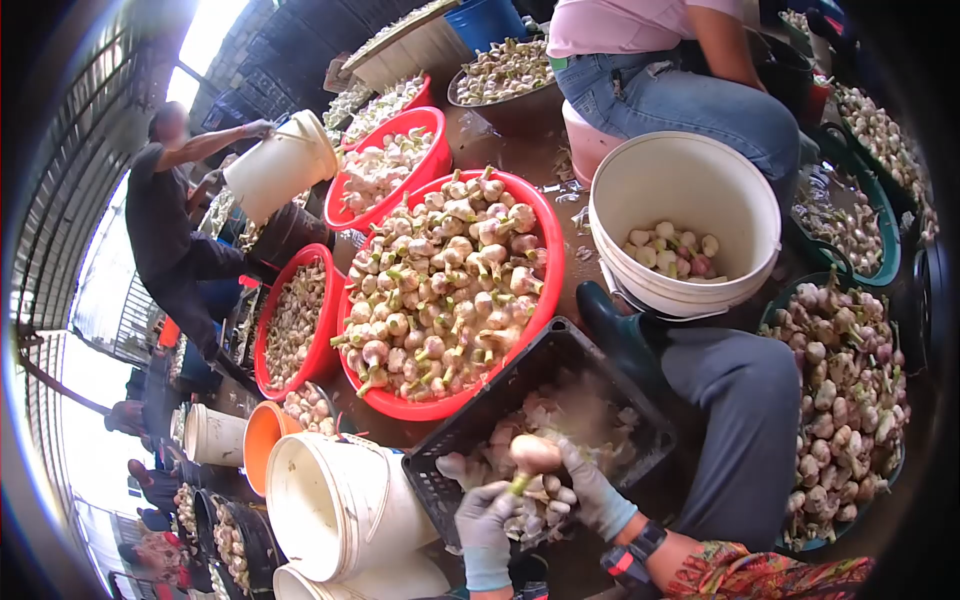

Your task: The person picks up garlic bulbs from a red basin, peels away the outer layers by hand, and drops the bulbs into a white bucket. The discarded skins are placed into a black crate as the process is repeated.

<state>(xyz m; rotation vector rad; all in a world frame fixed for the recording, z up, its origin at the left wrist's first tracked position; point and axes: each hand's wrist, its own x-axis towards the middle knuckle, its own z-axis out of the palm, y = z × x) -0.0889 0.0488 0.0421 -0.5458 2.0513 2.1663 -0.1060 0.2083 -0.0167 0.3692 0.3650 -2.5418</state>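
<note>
Left hand [487,520] pinches a garlic bulb [537,455] by its stem above a black crate [655,440]. Right hand [597,490] touches its head; closure cannot be told.

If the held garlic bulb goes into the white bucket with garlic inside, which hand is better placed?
Probably the right hand: its fingers touch the round end of the garlic bulb, and it is nearer the white bucket. The left hand is at the stem, farther away.
</note>
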